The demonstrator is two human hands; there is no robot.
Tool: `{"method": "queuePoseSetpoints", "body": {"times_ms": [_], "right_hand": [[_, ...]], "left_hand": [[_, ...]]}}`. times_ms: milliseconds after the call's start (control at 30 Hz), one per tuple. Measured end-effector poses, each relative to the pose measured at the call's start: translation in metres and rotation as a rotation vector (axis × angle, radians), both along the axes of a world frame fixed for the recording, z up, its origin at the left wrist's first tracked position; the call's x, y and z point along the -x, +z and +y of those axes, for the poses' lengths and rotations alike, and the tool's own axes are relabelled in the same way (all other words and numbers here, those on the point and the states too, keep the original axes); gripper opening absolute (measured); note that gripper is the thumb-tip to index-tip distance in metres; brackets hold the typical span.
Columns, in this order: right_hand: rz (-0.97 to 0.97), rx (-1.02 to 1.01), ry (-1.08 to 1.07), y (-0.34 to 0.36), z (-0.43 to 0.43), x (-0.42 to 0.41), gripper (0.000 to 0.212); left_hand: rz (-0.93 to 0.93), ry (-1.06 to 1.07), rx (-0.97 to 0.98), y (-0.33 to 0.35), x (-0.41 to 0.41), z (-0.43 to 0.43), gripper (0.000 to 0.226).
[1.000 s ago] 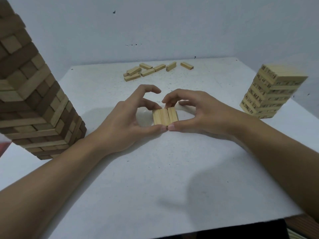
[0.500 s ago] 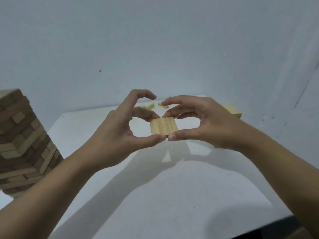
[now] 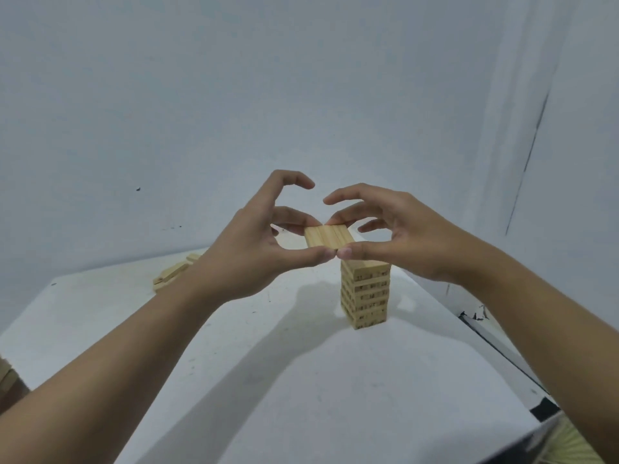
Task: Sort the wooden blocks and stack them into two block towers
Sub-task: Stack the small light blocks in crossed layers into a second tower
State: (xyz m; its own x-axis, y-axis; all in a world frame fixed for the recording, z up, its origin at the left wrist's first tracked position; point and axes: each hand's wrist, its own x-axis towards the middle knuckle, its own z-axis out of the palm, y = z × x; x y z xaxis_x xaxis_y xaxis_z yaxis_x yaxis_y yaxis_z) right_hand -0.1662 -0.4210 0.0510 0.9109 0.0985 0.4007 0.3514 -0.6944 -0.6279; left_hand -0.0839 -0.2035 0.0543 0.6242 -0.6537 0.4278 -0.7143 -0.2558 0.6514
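Three light wooden blocks pressed side by side into a flat layer hang in the air. My left hand and my right hand pinch the layer between thumbs and fingers, thumb tips touching at its near edge. The layer is level, just above and slightly left of the light block tower, which stands on the white table. The tower's top is partly hidden behind my right thumb.
Several loose light blocks lie at the table's far left, partly behind my left arm. A corner of the dark-and-light tower shows at the left edge. The table's right edge runs close to the light tower; walls stand behind.
Both hands lifted the three-block layer off the table and carried it up and right, over the light tower. The view swung right, so the dark tower has nearly left the frame.
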Motion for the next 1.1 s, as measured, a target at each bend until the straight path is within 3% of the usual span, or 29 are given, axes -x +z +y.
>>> {"method": "queuePoseSetpoints", "body": {"times_ms": [267,600,1100], "right_hand": [[0.064,0.002,-0.057,-0.014,-0.042,-0.011,0.057],[0.09,-0.026,-0.061,-0.03,-0.058,-0.02,0.066],[0.117,-0.089,-0.072,-0.041,-0.061,-0.02,0.063]], "left_hand": [[0.04,0.004,-0.018,-0.013,-0.016,-0.046,0.078],[0.053,0.033,-0.039,-0.036,-0.023,-0.061,0.068],[0.055,0.018,-0.083,-0.045,-0.024,-0.06,0.063]]}}
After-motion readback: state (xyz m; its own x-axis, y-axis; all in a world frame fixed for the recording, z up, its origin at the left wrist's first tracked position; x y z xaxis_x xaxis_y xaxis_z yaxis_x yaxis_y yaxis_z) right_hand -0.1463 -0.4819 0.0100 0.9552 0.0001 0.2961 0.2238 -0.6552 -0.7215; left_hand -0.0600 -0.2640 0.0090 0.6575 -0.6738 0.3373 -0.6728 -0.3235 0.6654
